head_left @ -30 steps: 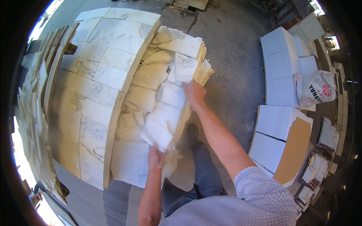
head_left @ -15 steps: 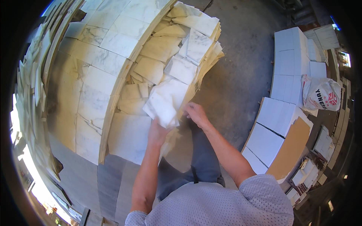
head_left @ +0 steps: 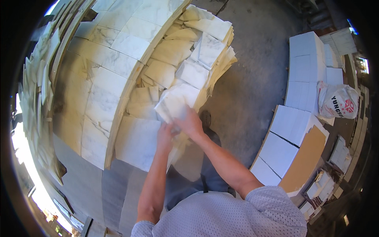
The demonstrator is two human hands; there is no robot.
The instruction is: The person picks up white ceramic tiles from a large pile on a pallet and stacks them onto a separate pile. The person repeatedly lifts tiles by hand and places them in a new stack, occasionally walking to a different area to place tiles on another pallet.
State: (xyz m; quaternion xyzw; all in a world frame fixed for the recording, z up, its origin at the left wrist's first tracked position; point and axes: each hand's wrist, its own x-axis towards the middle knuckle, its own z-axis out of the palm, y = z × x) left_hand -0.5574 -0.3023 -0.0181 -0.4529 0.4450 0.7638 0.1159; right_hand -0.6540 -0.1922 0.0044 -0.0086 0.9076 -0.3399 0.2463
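A white, grey-veined marble tile (head_left: pixel 166 104) rests at a tilt on the near part of a pile of broken marble pieces (head_left: pixel 170 49). My left hand (head_left: pixel 165 136) is closed at the tile's near corner, its fingers curled in. Over the tile's right side lies my right hand (head_left: pixel 190 123), its fingers smeared by motion, so their grip cannot be made out. Just left of my left hand, a larger flat marble slab (head_left: pixel 136 138) forms the near end of the pile.
Left of the pile, a wooden rail (head_left: pixel 122 98) borders rows of laid marble tiles (head_left: pixel 104 81). Stacked white tiles (head_left: pixel 290 118) stand to the right, with a brown cardboard sheet (head_left: pixel 304 158) and a white plastic bag (head_left: pixel 337 100). Grey concrete floor (head_left: pixel 252 71) lies between.
My right hand has swung left from the pile's right edge onto the marble tile. My left hand stays by the near corner, its fingers now more curled. The view has shifted slightly.
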